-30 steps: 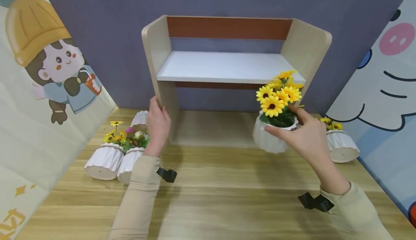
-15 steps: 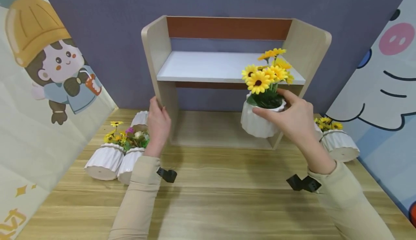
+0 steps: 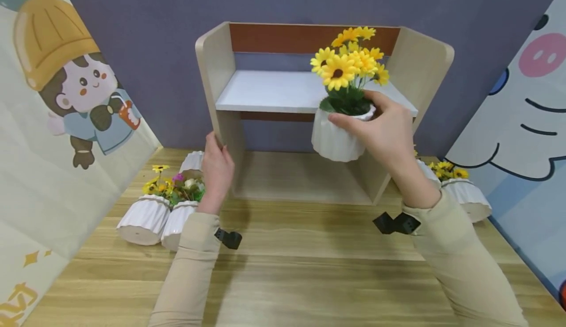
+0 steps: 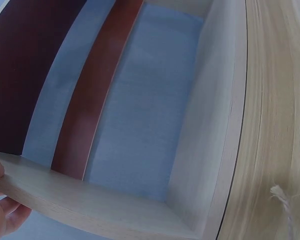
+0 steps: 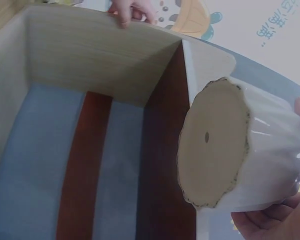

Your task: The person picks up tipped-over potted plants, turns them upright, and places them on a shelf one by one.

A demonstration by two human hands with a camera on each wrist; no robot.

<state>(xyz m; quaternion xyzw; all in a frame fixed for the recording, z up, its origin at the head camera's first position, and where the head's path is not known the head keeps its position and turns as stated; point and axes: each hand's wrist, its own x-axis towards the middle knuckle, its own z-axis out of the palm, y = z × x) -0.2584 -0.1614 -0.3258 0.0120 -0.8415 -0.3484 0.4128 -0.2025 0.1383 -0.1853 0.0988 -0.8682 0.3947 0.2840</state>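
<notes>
Yellow-flower pot [image 3: 338,137] gripped at rim by R. hand [image 3: 391,128], held up in frt. of white shelf [image 3: 269,91]; shelf-unit L. side panel [image 3: 231,140] gripped at edge by L. hand [image 3: 216,172].

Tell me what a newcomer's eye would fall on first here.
Probably the bright yellow flowers in a white pot, held in the air by the right hand before the white shelf. Next might come the large cartoon figure in a yellow hat, at the head view's left. After that, perhaps the left hand gripping the front edge of the unit's left side panel.
</notes>
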